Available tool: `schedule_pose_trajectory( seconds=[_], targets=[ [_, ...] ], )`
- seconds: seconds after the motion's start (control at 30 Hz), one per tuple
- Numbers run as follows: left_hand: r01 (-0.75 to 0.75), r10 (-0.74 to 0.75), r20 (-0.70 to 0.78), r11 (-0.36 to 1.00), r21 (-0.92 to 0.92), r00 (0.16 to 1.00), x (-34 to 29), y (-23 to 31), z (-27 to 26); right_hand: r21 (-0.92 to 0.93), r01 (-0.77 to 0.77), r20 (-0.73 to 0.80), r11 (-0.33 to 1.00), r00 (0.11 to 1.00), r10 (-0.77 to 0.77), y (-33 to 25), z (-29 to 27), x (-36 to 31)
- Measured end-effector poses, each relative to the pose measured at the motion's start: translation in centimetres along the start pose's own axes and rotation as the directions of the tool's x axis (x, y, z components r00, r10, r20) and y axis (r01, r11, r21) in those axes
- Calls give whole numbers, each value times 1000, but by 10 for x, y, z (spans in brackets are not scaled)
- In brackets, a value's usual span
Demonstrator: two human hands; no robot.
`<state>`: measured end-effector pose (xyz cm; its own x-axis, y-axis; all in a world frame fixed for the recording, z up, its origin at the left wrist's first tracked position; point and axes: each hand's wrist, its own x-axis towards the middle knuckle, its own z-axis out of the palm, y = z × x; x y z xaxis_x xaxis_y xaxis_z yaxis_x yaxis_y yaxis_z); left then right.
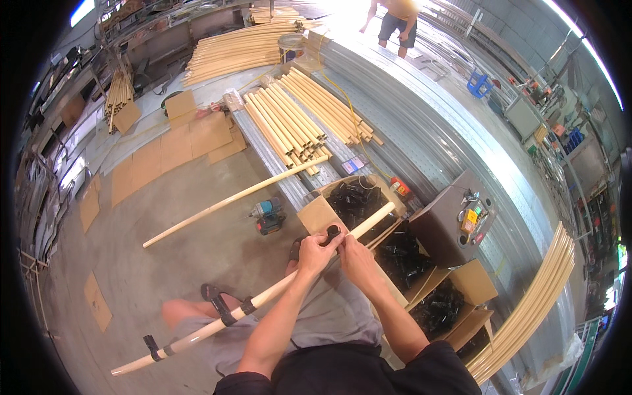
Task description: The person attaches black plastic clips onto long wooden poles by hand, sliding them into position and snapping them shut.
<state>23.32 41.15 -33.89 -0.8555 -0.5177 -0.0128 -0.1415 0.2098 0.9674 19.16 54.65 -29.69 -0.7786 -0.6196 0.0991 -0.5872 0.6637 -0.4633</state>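
A long cream tube (pixel 270 294) lies slanted across my lap, its far end over the open boxes. Black clamp-like fittings sit along its lower part, one fitting (pixel 227 313) near my knee and another fitting (pixel 153 349) sticking up near the low end. My left hand (pixel 316 254) is closed, its thumb and fingers gripping a short black pipe fitting (pixel 333 232) with a round open mouth, right beside the tube. Against the tube and next to that fitting, my right hand (pixel 358 258) has its fingers pinched together; what lies between them is hidden.
Cardboard boxes hold many black fittings (pixel 397 253) at my right. A cordless drill (pixel 267 216) stands on the floor near a loose tube (pixel 230 203). Bundled tubes (pixel 286 125) rest on metal profiles (pixel 421 112); more tubes (pixel 530 306) lean at right. Another person (pixel 398 23) stands farther off.
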Motion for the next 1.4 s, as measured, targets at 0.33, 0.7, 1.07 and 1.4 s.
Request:
schedule_pose_trajectory(
  seconds=[0.33, 0.7, 1.07, 1.4],
  targets=[
    [23, -23, 12, 1000, -14, 1000, 1, 0, 1, -110, 74, -6, 991, 997, -75, 9, 6, 2],
    [54, -54, 34, 999, 6, 998, 0, 3, -2, -35, 37, -62, 999, 997, -39, 1, 0, -1],
    [36, -36, 18, 999, 7, 999, 0, 0, -1, -83, -5, -17, 997, 1000, 4, -2, 1, 0],
    [-59, 58, 13, 997, 54, 998, -3, 4, -2, -211, 224, 77, 951, 974, -213, 14, -5, 0]
  ],
)
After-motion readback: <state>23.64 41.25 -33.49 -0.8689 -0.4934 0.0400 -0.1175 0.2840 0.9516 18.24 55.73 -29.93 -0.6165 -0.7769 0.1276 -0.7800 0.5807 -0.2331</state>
